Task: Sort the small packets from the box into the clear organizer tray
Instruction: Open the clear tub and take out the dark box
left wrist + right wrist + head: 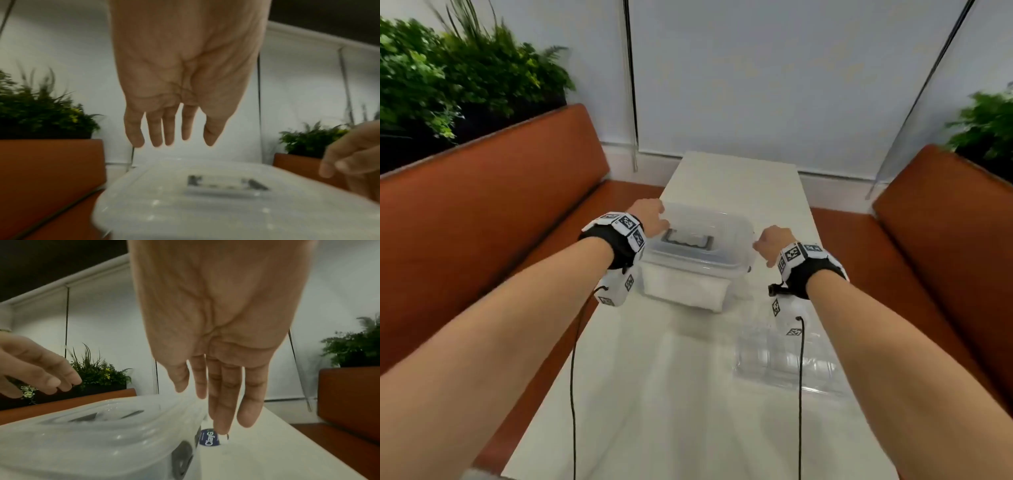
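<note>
Translucent box [698, 250] sits lidded between both hands, fingers [156, 129] straight, holding nothing.

Both bare forearms reach forward, each wrist wrapped in a black band carrying white marker tiles, with a thin black cable hanging from it. The left hand [650, 216] is held palm down, its fingers [156, 129] straight and slightly spread, gripping nothing. The right hand [774, 244] is likewise loose, its fingers [222, 394] extended and empty.
</note>
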Demonstrator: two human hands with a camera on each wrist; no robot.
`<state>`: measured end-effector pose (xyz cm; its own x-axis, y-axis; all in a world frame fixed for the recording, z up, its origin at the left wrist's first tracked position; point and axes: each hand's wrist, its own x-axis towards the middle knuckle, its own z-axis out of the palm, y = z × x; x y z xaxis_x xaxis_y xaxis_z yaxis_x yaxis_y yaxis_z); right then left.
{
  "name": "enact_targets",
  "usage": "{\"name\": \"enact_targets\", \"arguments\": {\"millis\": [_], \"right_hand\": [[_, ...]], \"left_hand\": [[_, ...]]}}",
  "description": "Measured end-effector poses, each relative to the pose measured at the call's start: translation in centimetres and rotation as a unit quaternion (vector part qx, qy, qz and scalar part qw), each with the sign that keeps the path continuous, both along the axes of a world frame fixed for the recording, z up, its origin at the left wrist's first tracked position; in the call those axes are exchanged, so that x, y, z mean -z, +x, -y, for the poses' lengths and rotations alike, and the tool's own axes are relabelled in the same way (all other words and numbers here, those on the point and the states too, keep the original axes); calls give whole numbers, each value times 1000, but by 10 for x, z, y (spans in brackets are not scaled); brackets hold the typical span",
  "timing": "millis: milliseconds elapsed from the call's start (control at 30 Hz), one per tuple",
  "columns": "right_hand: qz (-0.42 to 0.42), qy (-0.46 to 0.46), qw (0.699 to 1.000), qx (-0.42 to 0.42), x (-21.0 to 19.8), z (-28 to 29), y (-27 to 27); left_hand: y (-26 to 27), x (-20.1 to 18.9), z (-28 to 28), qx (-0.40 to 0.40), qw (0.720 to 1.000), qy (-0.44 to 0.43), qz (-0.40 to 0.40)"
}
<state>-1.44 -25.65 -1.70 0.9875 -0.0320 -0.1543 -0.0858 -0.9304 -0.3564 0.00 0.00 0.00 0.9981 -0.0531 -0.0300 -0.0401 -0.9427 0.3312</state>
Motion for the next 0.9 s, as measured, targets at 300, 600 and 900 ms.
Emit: {"name": "enact_targets", "arguments": {"millis": [300,600,900], "right_hand": [[-13,116,987,108,28,-30,1],[-9,65,991,119,13,-34,3],[16,433,865,254,-8,-29,-3]], "left_hand": [[3,38,-31,-164,985,-11,-49],[11,33,-35,-179,983,-41,-11],[14,-5,-52,-236,926,-290,51]]}}
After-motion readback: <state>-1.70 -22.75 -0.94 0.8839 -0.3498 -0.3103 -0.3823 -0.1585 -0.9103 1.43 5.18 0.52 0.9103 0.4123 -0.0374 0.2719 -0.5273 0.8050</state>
